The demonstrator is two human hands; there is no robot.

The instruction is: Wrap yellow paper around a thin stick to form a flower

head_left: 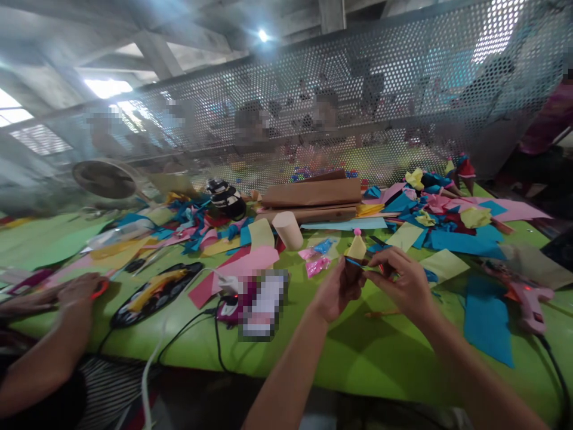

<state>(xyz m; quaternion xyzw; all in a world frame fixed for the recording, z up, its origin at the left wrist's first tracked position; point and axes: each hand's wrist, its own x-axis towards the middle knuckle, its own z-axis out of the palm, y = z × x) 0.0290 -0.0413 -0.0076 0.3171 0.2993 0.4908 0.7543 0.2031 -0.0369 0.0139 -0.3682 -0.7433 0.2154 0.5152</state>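
A small paper figure [357,247] with a pale yellow cone top, a pink ball at its tip and a brown lower part stands upright in my left hand [336,292], whose fingers are wrapped round it. A thin blue strip [353,261] crosses the figure below the yellow cone. My right hand [398,276] is close beside it, thumb and finger pinched at the strip's right side; what they pinch is too small to make out. Dark scissors [379,241] show partly behind my right hand.
Coloured paper scraps [441,203], a beige roll [287,230] and brown paper [311,192] lie behind my hands. A pink glue gun [532,304] is at right. Left are a phone [266,303], a power strip [230,310], a dark tray [156,294] and another person's hand [83,289].
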